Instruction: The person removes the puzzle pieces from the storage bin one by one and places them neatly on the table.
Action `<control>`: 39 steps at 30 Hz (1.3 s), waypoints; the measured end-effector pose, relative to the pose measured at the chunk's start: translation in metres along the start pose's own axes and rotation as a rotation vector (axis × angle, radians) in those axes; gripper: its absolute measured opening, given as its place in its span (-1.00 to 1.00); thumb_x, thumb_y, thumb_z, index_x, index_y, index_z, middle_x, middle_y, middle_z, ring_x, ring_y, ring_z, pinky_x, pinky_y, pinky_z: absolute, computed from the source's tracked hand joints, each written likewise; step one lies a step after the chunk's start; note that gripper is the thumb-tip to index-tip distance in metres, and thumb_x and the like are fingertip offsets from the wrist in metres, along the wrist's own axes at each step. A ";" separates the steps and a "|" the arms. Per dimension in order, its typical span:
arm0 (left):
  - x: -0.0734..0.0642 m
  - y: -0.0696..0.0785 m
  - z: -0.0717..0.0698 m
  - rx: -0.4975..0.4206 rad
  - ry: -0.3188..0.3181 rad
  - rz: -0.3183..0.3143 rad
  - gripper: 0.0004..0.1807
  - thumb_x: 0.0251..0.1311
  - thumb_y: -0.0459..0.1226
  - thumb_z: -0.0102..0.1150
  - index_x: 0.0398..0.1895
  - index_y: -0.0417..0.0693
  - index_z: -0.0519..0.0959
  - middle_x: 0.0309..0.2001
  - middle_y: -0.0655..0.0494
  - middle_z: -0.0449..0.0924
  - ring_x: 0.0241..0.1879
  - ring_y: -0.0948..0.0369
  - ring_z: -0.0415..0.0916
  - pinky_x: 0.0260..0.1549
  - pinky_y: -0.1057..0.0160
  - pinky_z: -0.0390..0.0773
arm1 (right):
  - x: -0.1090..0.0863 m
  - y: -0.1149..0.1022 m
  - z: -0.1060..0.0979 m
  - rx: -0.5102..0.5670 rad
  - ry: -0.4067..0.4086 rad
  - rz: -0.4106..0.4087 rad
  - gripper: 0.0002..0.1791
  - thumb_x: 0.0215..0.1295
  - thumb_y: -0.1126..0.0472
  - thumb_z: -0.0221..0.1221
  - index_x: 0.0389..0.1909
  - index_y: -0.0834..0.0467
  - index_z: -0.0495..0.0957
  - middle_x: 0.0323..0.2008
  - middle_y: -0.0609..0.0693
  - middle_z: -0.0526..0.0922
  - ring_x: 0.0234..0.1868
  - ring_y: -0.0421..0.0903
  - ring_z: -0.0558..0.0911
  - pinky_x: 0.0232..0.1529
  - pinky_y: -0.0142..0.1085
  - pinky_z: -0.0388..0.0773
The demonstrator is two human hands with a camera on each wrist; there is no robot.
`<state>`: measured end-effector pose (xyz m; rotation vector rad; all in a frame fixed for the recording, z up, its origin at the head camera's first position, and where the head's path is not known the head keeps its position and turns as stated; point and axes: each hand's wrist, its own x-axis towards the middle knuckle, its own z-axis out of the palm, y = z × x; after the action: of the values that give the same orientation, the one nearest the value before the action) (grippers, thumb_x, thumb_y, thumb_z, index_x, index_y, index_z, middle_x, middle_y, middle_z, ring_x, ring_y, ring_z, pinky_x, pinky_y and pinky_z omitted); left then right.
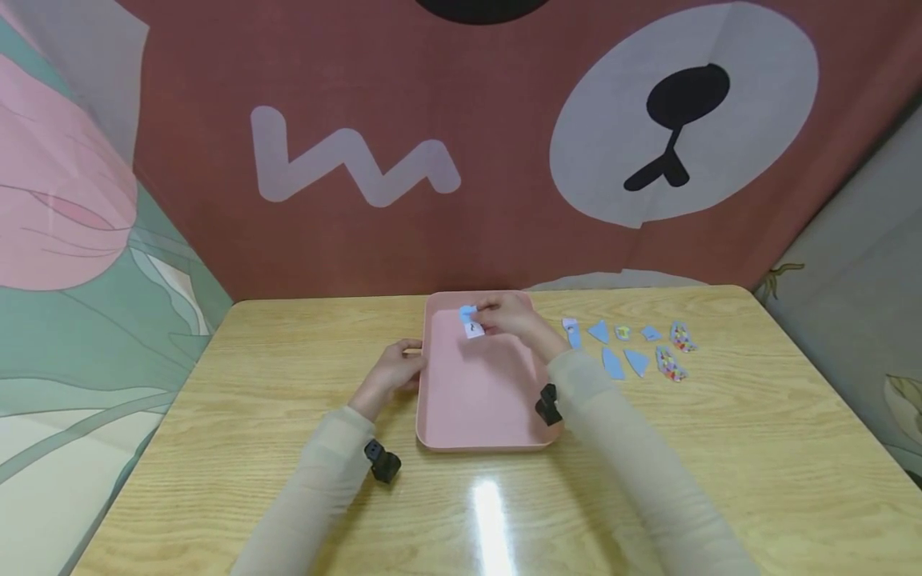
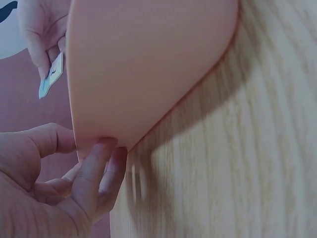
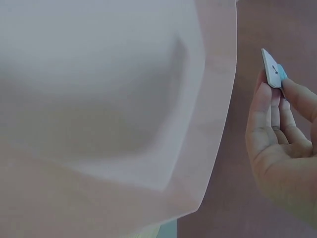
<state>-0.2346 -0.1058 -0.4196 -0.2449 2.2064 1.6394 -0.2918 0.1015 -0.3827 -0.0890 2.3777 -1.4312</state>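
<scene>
My right hand [image 1: 507, 314] pinches a flat light-blue and white puzzle piece [image 1: 471, 322] above the far part of the pink tray [image 1: 479, 400]. In the right wrist view, a small dark mark shows on the white part of that piece [image 3: 271, 69], held between thumb and fingertips. My left hand [image 1: 394, 370] is at the tray's left side. The left wrist view has its fingertips against the outer wall of the tray [image 2: 148, 64] and its thumb at the rim.
Right of the tray, several flat pieces lie in two rows on the wooden table [image 1: 288, 384]: blue ones such as a blue piece [image 1: 612, 364], and speckled ones such as a multicoloured piece [image 1: 670, 364]. A brown patterned cloth [image 1: 432, 240] hangs behind the table.
</scene>
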 end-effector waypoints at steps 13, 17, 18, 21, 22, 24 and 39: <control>0.001 0.000 0.001 -0.017 0.013 0.000 -0.47 0.25 -0.42 -0.10 0.32 -0.31 0.25 0.10 -0.30 0.45 -0.20 0.18 0.53 -0.25 0.30 0.63 | -0.011 0.010 -0.027 0.058 -0.067 -0.016 -0.48 0.34 0.30 0.10 0.30 0.32 0.32 0.21 0.29 0.44 -0.06 -0.08 0.58 0.22 -0.06 0.50; 0.000 -0.001 0.001 -0.020 0.011 0.009 -0.47 0.27 -0.41 -0.11 0.33 -0.33 0.23 0.14 -0.33 0.44 -0.16 0.15 0.54 -0.26 0.30 0.63 | -0.011 0.016 -0.037 0.071 -0.072 -0.015 -0.47 0.35 0.32 0.08 0.32 0.32 0.28 0.23 0.31 0.41 -0.02 -0.05 0.56 0.25 -0.04 0.46; 0.000 -0.001 0.001 -0.020 0.011 0.011 -0.47 0.27 -0.41 -0.11 0.33 -0.33 0.23 0.16 -0.33 0.44 -0.14 0.14 0.54 -0.27 0.30 0.62 | -0.012 0.018 -0.040 0.068 -0.073 -0.020 -0.46 0.35 0.33 0.07 0.33 0.33 0.27 0.25 0.31 0.39 0.01 -0.04 0.55 0.25 -0.04 0.46; 0.000 -0.002 0.001 -0.021 0.011 0.024 -0.47 0.29 -0.40 -0.11 0.33 -0.36 0.21 0.16 -0.35 0.44 -0.12 0.12 0.54 -0.30 0.30 0.62 | -0.012 0.025 -0.050 0.073 -0.071 -0.032 -0.45 0.36 0.33 0.07 0.34 0.31 0.25 0.28 0.31 0.36 0.10 0.03 0.52 0.26 -0.04 0.45; 0.000 -0.002 0.001 -0.024 0.011 0.024 -0.47 0.29 -0.40 -0.11 0.33 -0.36 0.22 0.15 -0.36 0.44 -0.13 0.13 0.54 -0.30 0.31 0.62 | -0.013 0.027 -0.053 0.070 -0.070 -0.034 -0.45 0.36 0.32 0.07 0.35 0.31 0.24 0.29 0.30 0.35 0.11 0.03 0.51 0.26 -0.05 0.45; 0.000 -0.003 0.001 -0.031 0.016 0.024 -0.48 0.28 -0.40 -0.10 0.32 -0.36 0.23 0.11 -0.34 0.46 -0.16 0.14 0.54 -0.32 0.32 0.61 | -0.015 0.031 -0.060 0.073 -0.068 -0.036 -0.45 0.36 0.31 0.07 0.35 0.29 0.24 0.30 0.30 0.34 0.10 0.00 0.52 0.26 -0.06 0.45; -0.001 -0.001 0.001 -0.019 0.018 0.012 -0.48 0.29 -0.39 -0.10 0.33 -0.32 0.24 0.09 -0.31 0.47 -0.17 0.15 0.52 -0.29 0.29 0.62 | -0.040 0.071 -0.118 0.054 -0.048 -0.029 -0.40 0.39 0.25 0.06 0.40 0.28 0.15 0.21 0.23 0.42 -0.18 -0.39 0.58 0.27 -0.04 0.43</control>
<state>-0.2334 -0.1054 -0.4201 -0.2530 2.2104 1.6707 -0.2848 0.2444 -0.3837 -0.1427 2.3065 -1.4887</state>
